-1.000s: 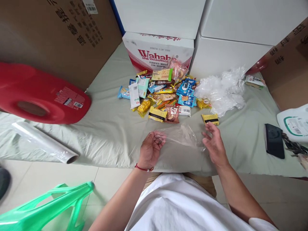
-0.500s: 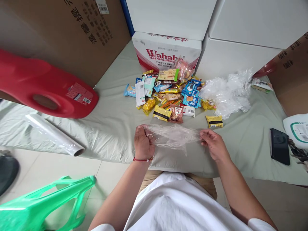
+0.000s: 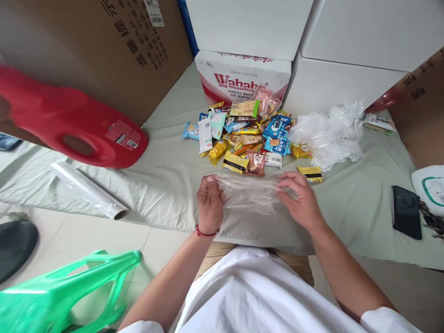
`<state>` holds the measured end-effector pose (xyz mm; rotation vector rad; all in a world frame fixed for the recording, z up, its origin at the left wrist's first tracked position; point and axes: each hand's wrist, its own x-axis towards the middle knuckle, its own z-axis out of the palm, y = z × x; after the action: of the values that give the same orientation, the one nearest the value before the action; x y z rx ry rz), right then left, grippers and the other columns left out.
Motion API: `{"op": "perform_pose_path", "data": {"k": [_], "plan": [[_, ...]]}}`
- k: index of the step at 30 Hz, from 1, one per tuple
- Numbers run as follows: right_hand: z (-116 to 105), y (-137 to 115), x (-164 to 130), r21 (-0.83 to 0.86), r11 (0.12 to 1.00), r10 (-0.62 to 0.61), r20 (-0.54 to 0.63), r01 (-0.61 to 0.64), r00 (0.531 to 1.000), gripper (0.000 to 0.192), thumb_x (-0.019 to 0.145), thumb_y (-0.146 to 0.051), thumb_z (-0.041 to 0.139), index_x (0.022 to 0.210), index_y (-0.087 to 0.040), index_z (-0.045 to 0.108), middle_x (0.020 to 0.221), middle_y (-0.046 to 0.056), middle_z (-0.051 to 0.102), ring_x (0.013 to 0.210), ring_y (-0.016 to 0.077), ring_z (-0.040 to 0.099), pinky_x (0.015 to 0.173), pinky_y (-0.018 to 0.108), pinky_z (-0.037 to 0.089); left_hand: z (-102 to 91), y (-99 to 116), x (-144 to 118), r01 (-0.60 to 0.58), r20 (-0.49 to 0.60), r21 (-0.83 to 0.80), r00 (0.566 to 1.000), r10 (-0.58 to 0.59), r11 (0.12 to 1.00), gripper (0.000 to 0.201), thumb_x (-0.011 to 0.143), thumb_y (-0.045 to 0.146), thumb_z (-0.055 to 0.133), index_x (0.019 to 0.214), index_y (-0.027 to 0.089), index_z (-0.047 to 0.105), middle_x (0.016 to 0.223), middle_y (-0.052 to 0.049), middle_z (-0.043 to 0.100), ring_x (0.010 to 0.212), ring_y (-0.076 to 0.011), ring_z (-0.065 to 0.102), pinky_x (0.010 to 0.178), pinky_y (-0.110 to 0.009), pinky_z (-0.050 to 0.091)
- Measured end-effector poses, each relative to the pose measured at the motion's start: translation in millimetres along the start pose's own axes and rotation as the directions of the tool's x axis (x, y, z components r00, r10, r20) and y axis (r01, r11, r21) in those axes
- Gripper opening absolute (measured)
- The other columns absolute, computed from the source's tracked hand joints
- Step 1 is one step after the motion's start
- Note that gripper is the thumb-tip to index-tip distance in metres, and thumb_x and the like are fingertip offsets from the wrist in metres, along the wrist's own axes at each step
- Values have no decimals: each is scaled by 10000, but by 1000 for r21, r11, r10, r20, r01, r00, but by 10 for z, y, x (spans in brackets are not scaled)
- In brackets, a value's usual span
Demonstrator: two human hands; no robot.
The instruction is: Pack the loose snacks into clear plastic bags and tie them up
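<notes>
A clear thin plastic bag (image 3: 251, 193) is stretched between both hands just above the pale green cloth (image 3: 166, 175), near its front edge. My left hand (image 3: 209, 203), with a red string at the wrist, grips the bag's left end in a fist. My right hand (image 3: 300, 200) pinches its right end with the fingertips. Just beyond the bag lies a pile of wrapped snacks (image 3: 246, 134) in yellow, blue and brown packets. One yellow packet (image 3: 310, 173) sits apart, close to my right hand.
Crumpled clear plastic bags (image 3: 328, 134) lie right of the snacks. A red plastic container (image 3: 69, 125) and a roll of clear film (image 3: 88, 189) are at left. Cartons (image 3: 243, 76) line the back. A black phone (image 3: 406, 212) lies at right, a green plastic stool (image 3: 65, 291) at lower left.
My hands went from open beside the bag to gripping its two ends. My right hand has moved inward and forward over the bag.
</notes>
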<state>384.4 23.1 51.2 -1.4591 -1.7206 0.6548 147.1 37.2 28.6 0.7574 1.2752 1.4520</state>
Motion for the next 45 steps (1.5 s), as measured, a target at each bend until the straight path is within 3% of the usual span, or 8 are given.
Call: {"op": "perform_pose_path", "data": {"k": [9, 14, 19, 23, 29, 33, 39, 45], "plan": [[-417, -94, 256, 487, 515, 452, 545, -706, 706, 485, 671, -544, 901, 838, -210, 593, 793, 4, 686, 539, 107, 581, 445, 213, 408, -458, 185, 73, 84, 535, 403, 786, -309, 911, 594, 752, 574, 804, 1225, 240, 675, 786, 13, 568, 639, -130, 463, 576, -256, 346], [-168, 277, 412, 407, 554, 504, 530, -726, 682, 544, 561, -509, 945, 838, -195, 598, 657, -46, 611, 471, 66, 475, 404, 181, 314, -464, 5, 187, 166, 294, 453, 900, -323, 876, 539, 605, 428, 895, 1040, 196, 676, 825, 23, 575, 696, -129, 506, 639, -251, 406], [-25, 501, 578, 140, 866, 468, 117, -481, 876, 348, 718, -444, 790, 904, -179, 661, 826, 36, 656, 706, 181, 623, 670, 351, 548, -435, -272, 265, 108, 50, 350, 990, -134, 931, 513, 598, 327, 886, 1019, 213, 615, 818, 57, 569, 659, -99, 468, 629, -207, 387], [-140, 172, 394, -222, 975, -33, -281, -31, 959, 260, 928, -397, 615, 1106, -218, 682, 1218, 140, 627, 1186, 312, 592, 1029, 534, 499, -343, -332, 179, 85, 89, 356, 988, -124, 931, 308, 712, 390, 833, 849, 205, 628, 662, 70, 500, 590, -101, 412, 560, -200, 307], [285, -170, -27, -165, 976, -134, 69, 144, 989, 754, 894, -572, 709, 1500, -194, 467, 1167, 145, 670, 1064, 326, 615, 957, 513, 531, -262, -295, 98, 79, 85, 319, 990, -112, 945, 415, 726, 416, 844, 663, 201, 494, 592, 82, 401, 554, -79, 328, 523, -202, 252], [523, -127, -159, -81, 976, -190, 151, 204, 970, 217, 1010, -298, 579, 1194, -250, 686, 814, 44, 638, 834, 234, 574, 799, 398, 521, -279, -191, 100, 244, 48, 154, 966, -254, 957, 528, 716, 532, 829, 652, 227, 404, 533, 108, 311, 466, -61, 255, 441, -208, 180], [428, 13, -539, 42, 856, -496, 353, 516, 793, 299, 971, -102, 575, 1135, -287, 743, 804, 31, 610, 893, 201, 519, 806, 337, 514, -493, -60, 141, 331, -173, 31, 931, -322, 943, 438, 676, 487, 801, 787, 234, 461, 635, 98, 406, 480, -71, 352, 417, -200, 209], [425, 108, -610, 13, 832, -492, 479, 555, 727, 365, 878, -15, 567, 1009, -286, 774, 1197, 57, 678, 1217, 250, 504, 1017, 420, 527, -763, 294, -78, -67, -372, 623, 851, 371, 779, 397, 645, 250, 785, 990, 236, 589, 956, -7, 556, 816, -172, 518, 791, -340, 461]]}}
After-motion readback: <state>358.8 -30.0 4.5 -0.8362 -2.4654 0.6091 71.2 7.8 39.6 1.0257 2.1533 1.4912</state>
